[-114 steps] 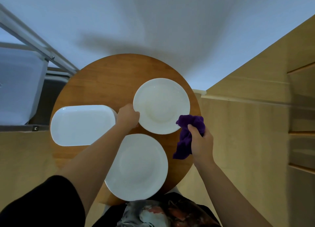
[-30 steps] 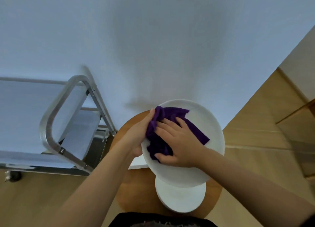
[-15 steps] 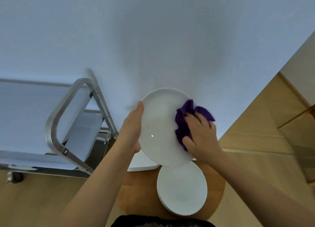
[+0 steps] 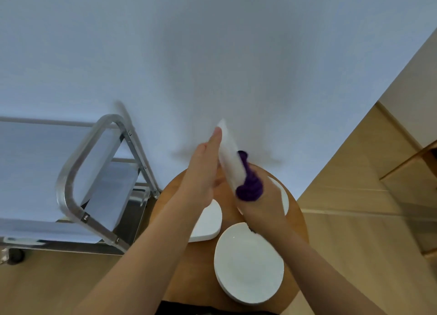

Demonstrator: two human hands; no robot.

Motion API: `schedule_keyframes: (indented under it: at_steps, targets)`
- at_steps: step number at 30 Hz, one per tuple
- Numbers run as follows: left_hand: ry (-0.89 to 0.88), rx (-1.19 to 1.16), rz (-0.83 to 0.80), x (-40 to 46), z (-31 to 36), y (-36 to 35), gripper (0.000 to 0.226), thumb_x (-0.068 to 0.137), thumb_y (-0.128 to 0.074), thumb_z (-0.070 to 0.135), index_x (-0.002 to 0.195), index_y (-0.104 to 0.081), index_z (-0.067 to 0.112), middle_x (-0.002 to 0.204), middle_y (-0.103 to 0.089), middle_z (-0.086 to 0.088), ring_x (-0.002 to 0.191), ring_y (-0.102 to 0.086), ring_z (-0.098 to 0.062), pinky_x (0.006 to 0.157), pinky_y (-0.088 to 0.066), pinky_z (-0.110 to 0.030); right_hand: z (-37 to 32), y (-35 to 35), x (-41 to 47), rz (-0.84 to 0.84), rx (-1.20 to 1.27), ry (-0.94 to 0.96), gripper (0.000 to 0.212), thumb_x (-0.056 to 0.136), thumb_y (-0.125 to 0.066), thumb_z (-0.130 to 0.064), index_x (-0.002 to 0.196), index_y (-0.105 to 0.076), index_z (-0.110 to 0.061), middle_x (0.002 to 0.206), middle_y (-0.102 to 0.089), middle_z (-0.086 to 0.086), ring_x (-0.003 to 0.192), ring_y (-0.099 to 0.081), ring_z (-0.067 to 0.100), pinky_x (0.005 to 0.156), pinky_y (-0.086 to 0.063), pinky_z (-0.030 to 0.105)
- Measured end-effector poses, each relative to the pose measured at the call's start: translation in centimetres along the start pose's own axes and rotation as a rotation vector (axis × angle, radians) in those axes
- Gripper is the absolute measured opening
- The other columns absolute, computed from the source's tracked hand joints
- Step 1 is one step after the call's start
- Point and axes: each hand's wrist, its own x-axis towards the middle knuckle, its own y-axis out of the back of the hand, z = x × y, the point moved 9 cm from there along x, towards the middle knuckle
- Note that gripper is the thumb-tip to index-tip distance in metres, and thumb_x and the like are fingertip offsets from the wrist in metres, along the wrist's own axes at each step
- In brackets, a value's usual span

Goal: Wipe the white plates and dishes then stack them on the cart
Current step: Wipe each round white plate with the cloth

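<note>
I hold a round white plate (image 4: 230, 158) up on edge above the round wooden table (image 4: 194, 267). My left hand (image 4: 203, 172) lies flat against its left face. My right hand (image 4: 262, 206) presses a bunched purple cloth (image 4: 250, 187) against the right face. Another round white plate (image 4: 248, 265) lies on the table near me. A white rectangular dish (image 4: 208, 220) sits under my left forearm, mostly hidden. The rim of one more white plate (image 4: 282, 196) shows behind my right hand. The metal cart (image 4: 62, 184) stands to the left.
The cart's pale shelf (image 4: 35, 161) holds nothing that I can see. A white wall rises right behind the table. Wooden floor and wooden cabinet fronts (image 4: 402, 184) lie to the right.
The held plate has turned from facing me to edge-on. The purple cloth has slid down to the plate's lower right side. My left hand now lies flat on the plate's left face.
</note>
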Motion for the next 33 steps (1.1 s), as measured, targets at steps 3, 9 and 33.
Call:
schedule_keyframes:
  at_steps: [3,9,33]
  targets:
    - [-0.109,0.267,0.079,0.7,0.5,2.9,0.081,0.064,-0.047,0.079,0.131,-0.043,0.034,0.137,-0.049,0.0,0.116,-0.051,-0.019,0.085,-0.045,-0.034,2.9,1.0,1.1,-0.058,0.611,-0.319,0.04,0.072,-0.067,0.008,0.097,-0.059,-0.022,0.087,-0.066,-0.002,0.088,-0.063,0.024,0.063,-0.053,0.027]
    - [0.26,-0.36,-0.206,0.9,-7.5,3.7,0.082,0.056,-0.081,0.047,0.127,-0.055,0.016,0.124,-0.063,-0.012,0.107,-0.063,-0.029,0.09,-0.052,-0.049,4.0,0.2,0.9,-0.184,1.21,-0.488,0.044,0.056,-0.066,0.004,0.098,-0.063,-0.009,0.082,-0.073,0.005,0.073,-0.071,0.019,0.056,-0.055,0.031]
    - [-0.299,0.706,-0.571,-0.9,4.2,-0.1,0.044,0.058,-0.08,0.013,0.1,-0.066,0.017,0.093,-0.072,0.0,0.086,-0.069,-0.015,0.07,-0.056,-0.025,-6.0,-1.7,5.5,-0.655,-0.422,0.606,0.108,0.062,-0.077,-0.058,0.141,-0.003,-0.057,0.146,-0.022,-0.03,0.126,-0.025,-0.013,0.103,-0.033,0.023]
